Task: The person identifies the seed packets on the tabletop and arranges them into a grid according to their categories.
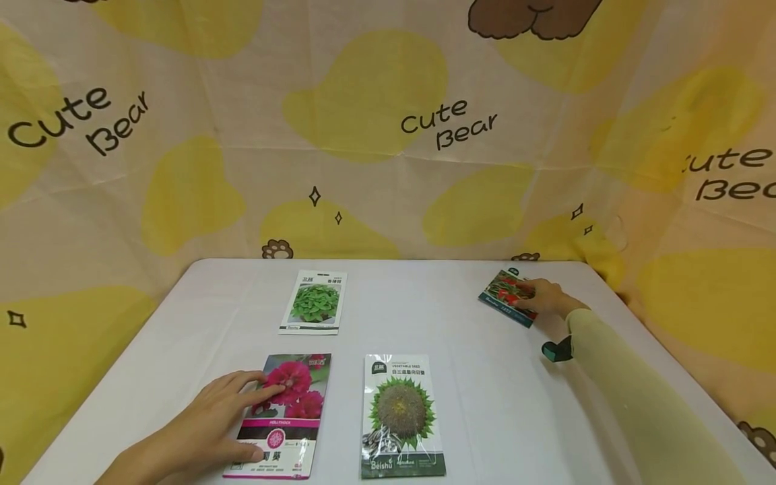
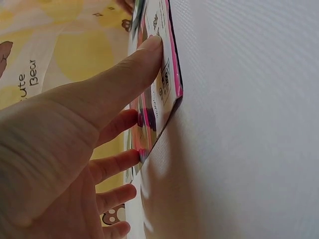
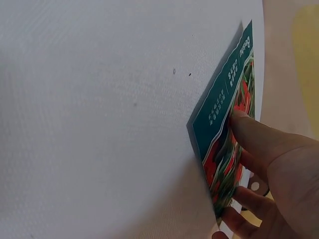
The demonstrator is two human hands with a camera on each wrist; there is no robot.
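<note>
My left hand (image 1: 212, 421) rests on a hollyhock seed packet (image 1: 297, 397) with pink flowers, at the front left of the table. Its thumb presses the lower part of the face, and an index fingertip touches the flower picture. In the left wrist view the other fingers (image 2: 117, 167) extend beside the packet's edge. Far to the right, my right hand (image 1: 548, 298) touches a seed packet (image 1: 506, 291) with red produce and a dark green band, lying at a slant. The right wrist view shows the thumb (image 3: 249, 130) on its face and loosely bent fingers along its edge.
A sunflower seed packet (image 1: 400, 417) lies at the front middle, right of the hollyhock packet. Behind them is a white packet with a green leafy plant (image 1: 315, 303). The white table (image 1: 436, 310) ends at a yellow patterned cloth (image 1: 364, 135).
</note>
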